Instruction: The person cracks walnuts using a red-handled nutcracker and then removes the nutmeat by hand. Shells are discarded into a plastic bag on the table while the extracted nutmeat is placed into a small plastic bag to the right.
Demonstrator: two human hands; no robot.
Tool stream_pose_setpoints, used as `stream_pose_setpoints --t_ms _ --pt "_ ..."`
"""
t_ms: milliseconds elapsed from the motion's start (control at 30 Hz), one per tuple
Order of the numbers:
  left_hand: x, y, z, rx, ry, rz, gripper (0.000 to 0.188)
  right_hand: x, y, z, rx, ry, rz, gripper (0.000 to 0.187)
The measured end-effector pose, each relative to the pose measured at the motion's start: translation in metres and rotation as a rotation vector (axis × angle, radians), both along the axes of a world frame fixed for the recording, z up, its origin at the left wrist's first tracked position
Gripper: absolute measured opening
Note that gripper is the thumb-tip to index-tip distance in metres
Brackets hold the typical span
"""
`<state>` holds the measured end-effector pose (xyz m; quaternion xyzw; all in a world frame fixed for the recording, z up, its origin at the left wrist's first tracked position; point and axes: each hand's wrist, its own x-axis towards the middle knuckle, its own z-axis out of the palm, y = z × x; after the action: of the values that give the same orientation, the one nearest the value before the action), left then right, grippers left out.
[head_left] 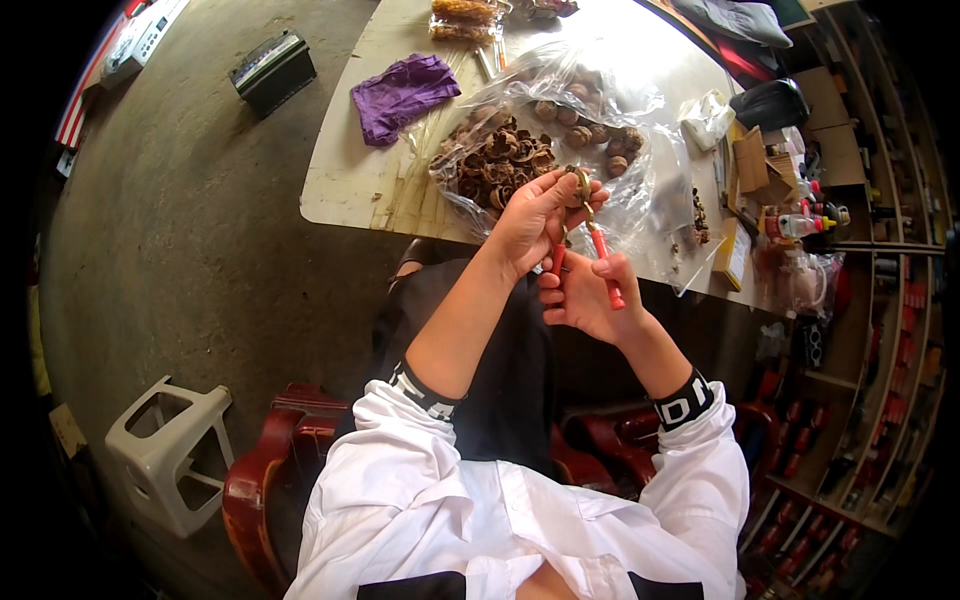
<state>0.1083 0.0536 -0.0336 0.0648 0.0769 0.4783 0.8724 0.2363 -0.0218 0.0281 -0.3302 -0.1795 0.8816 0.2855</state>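
My right hand [597, 300] is wrapped round the red handles of a nutcracker [606, 268], whose brass-coloured jaws point away from me. At those jaws, my left hand [528, 222] is closed, thumb and fingers pinching what looks like a walnut, mostly hidden by the fingers. Both hands are above the table's near edge. Just beyond them, a clear plastic bag [648, 180] lies spread out. Broken walnut shells [505, 160] are heaped on its left part, and several whole walnuts [598, 133] sit toward its right.
A purple cloth [403, 98] lies on the white table [335, 178]. Small dark bits [699, 215] are scattered to the right, near bottles [797, 225] and boxes. A beige stool [170, 455] and a black battery [273, 74] stand on the floor at left. Shelves line the right side.
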Motion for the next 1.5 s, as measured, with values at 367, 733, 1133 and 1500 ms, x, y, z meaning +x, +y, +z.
stream_pose_setpoints --t_ms 367,733,1133,1500 --pt "0.003 -0.002 -0.007 -0.048 0.207 0.113 0.026 0.010 0.015 0.012 -0.064 -0.053 0.110 0.056" --pt "0.003 -0.007 -0.005 -0.059 0.161 0.064 0.022 0.000 0.004 -0.006 -0.035 -0.172 0.002 0.028" --pt "0.006 -0.001 -0.005 0.008 0.137 0.001 0.025 -0.003 -0.001 -0.003 0.044 -0.188 0.020 0.045" --pt "-0.002 -0.003 0.010 0.081 0.145 0.000 0.041 0.013 0.002 0.015 0.003 0.100 -0.005 0.062"
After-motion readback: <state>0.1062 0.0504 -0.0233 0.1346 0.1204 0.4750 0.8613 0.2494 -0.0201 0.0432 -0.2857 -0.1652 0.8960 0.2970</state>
